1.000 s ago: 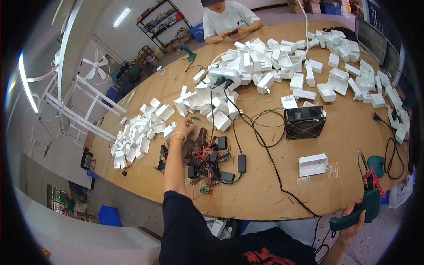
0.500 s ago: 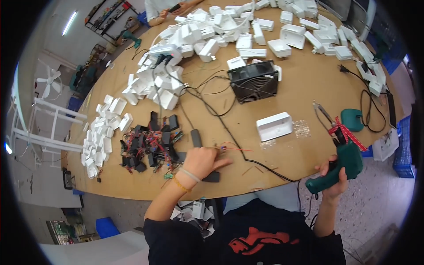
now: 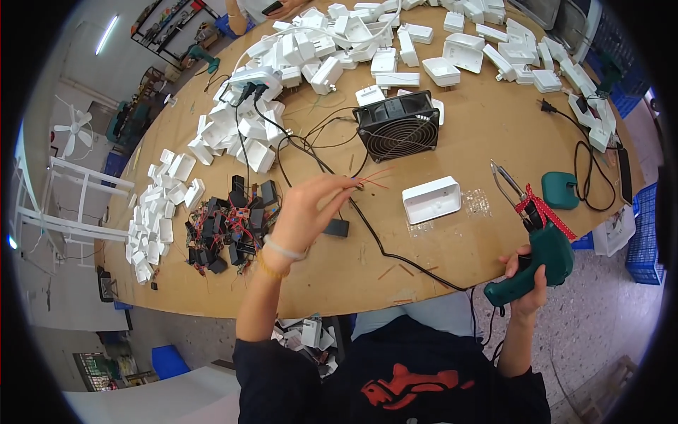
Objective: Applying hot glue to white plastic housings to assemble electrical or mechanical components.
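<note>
The table's (image 3: 339, 286) near edge curves below the left hand (image 3: 300, 212), bare top running from there to the white case (image 3: 432, 203). A heap of black parts (image 3: 229, 230) lies at left, then a black cord (image 3: 406, 263) cuts across the open room, the fan (image 3: 399, 131) standing behind. The left hand pinches red wires (image 3: 373, 176) near the cord, ends pointing right; the right hand (image 3: 533, 297) is wrapped round the green gun (image 3: 549, 256) by the near edge, long axis slanting, tips up-left.
</note>
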A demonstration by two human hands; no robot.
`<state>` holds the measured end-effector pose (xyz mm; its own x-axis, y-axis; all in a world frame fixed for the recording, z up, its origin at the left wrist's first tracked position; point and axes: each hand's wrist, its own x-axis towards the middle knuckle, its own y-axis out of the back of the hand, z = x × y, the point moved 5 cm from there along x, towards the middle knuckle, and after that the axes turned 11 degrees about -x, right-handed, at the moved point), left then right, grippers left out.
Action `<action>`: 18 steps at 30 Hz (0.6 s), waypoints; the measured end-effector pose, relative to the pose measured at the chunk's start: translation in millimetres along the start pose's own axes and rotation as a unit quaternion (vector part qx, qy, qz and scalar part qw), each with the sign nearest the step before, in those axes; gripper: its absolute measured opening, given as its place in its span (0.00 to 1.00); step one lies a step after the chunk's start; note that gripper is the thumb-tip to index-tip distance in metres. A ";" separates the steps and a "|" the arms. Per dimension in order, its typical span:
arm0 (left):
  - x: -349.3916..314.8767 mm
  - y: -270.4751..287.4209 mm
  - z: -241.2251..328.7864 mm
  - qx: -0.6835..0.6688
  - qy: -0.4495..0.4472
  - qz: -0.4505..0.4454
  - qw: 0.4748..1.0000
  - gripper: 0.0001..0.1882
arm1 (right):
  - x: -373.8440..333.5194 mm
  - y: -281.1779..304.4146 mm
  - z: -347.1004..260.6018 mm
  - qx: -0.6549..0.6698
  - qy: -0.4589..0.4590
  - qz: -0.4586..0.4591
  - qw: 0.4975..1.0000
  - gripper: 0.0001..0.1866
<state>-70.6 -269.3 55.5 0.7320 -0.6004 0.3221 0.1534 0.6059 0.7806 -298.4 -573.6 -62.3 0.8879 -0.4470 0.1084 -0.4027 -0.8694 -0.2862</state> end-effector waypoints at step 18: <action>-14.9 -53.5 20.0 -0.193 0.026 0.021 0.981 0.04 | -3.7 5.3 3.6 -0.015 -0.020 0.014 1.000 0.31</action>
<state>-103.0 -303.2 19.6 0.7741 -0.5493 0.3147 0.3548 0.7882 0.5029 -303.1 -575.8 -67.7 0.8842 -0.4629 0.0633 -0.4332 -0.8630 -0.2601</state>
